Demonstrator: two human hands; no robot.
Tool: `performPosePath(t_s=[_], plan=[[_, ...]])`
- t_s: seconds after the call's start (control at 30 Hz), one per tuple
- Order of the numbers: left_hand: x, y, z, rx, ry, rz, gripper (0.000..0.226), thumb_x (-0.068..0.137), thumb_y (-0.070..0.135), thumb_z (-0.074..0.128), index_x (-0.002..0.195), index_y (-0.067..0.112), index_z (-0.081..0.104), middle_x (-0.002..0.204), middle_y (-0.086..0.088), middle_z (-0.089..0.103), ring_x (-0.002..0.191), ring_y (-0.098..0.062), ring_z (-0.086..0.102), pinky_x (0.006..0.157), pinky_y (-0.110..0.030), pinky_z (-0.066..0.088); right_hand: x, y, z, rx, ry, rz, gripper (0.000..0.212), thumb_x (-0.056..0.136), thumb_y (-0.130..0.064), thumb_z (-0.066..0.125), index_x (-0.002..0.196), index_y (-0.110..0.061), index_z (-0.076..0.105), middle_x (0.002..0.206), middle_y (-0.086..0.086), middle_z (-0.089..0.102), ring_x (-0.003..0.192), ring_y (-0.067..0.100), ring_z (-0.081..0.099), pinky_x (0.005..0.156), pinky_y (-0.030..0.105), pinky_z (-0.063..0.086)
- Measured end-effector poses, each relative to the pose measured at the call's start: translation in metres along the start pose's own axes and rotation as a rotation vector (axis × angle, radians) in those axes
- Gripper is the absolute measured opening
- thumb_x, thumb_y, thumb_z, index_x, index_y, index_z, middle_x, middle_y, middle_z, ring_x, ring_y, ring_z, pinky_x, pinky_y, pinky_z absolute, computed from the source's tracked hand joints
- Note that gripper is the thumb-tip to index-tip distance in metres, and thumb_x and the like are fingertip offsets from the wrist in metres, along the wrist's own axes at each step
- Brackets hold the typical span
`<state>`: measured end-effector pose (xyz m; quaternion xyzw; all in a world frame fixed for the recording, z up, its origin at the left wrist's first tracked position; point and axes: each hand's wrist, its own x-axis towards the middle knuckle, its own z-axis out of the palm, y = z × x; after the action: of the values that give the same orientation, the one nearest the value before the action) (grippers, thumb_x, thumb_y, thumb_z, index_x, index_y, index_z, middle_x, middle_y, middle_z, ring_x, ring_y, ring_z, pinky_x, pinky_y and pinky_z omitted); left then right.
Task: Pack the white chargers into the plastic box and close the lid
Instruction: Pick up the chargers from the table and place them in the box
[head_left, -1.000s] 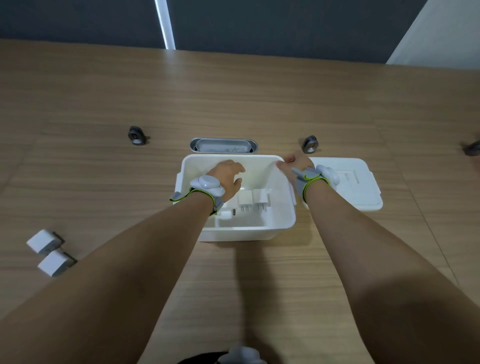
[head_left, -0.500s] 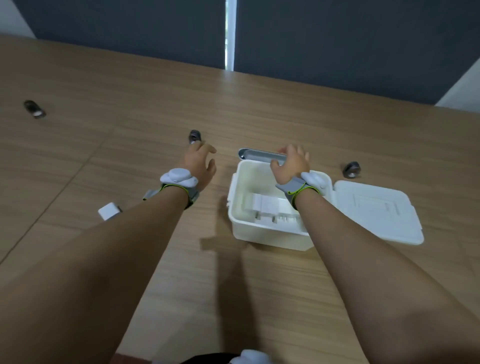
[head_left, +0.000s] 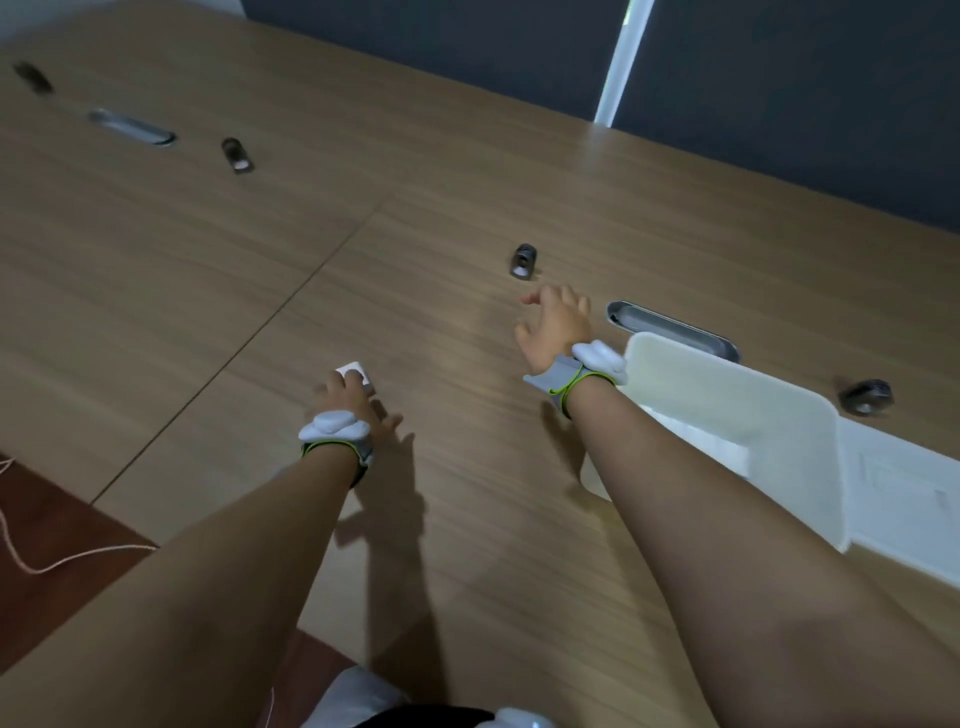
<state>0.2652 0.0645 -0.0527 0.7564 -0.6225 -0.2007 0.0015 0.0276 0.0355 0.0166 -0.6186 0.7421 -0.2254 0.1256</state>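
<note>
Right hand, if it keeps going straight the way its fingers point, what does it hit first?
Probably the small dark round fitting set in the table. The right hand is open, its fingers aimed away from the person toward that fitting, with only bare wood between. Its height above the table is unclear.

Both forearms are bare, with no sleeves reaching into view. The left hand (head_left: 347, 402) and the right hand (head_left: 555, 326) each wear the same wrist gear — a grey strap edged with a thin lime-green line, topped by a rounded white lobed module, seen at centre-left and centre of the frame. At the bottom edge shows a sliver of clothing — dark fabric beside white.
</note>
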Motion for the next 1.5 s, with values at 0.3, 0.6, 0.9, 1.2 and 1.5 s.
performPosePath(t_s=[0.3,0.6,0.9,1.2,1.5], plan=[[0.014,-0.036,0.008,-0.149,-0.067,-0.062,0.056,0.076,0.035,0.067,0.118,0.005,0.047,0.120,-0.018,0.046,0.107,-0.038,0.054,0.074,-0.038,0.040,0.008,-0.038,0.061,-0.046,-0.228,-0.084,0.036,0.085,-0.023,0.055,0.120,-0.015,0.054,0.128,0.009,0.052,0.122,0.031,0.041,0.100,0.035,0.037],[0.043,-0.092,-0.024,-0.224,0.075,-0.221,0.054,0.072,0.033,0.070,0.114,0.006,0.049,0.119,-0.016,0.045,0.103,-0.038,0.055,0.074,-0.040,0.046,0.022,-0.087,0.136,-0.100,-0.502,-0.234,0.043,0.080,-0.025,0.058,0.122,-0.015,0.054,0.125,0.013,0.051,0.117,0.033,0.044,0.093,0.033,0.038],[0.064,-0.111,-0.038,-0.249,0.064,-0.237,0.055,0.073,0.027,0.072,0.116,0.003,0.047,0.124,-0.018,0.043,0.103,-0.040,0.056,0.076,-0.042,0.046,0.025,-0.125,0.182,-0.131,-0.716,-0.427,0.064,0.079,-0.022,0.058,0.140,-0.027,0.039,0.131,0.012,0.045,0.119,0.036,0.040,0.099,0.039,0.040],[0.073,-0.120,-0.035,-0.249,0.098,-0.223,0.050,0.073,0.026,0.071,0.112,0.003,0.049,0.118,-0.018,0.044,0.098,-0.039,0.056,0.074,-0.038,0.044,0.012,-0.122,0.185,-0.124,-0.708,-0.437,0.041,0.077,-0.038,0.062,0.112,-0.020,0.054,0.116,0.010,0.046,0.108,0.032,0.044,0.090,0.039,0.045],[0.070,-0.090,-0.038,-0.260,0.098,-0.079,0.051,0.075,0.023,0.071,0.114,0.000,0.049,0.119,-0.021,0.044,0.098,-0.040,0.055,0.077,-0.043,0.047,0.019,-0.096,0.149,-0.110,-0.520,-0.296,0.030,0.085,-0.022,0.055,0.114,-0.018,0.062,0.113,0.018,0.048,0.107,0.033,0.045,0.086,0.032,0.038]])
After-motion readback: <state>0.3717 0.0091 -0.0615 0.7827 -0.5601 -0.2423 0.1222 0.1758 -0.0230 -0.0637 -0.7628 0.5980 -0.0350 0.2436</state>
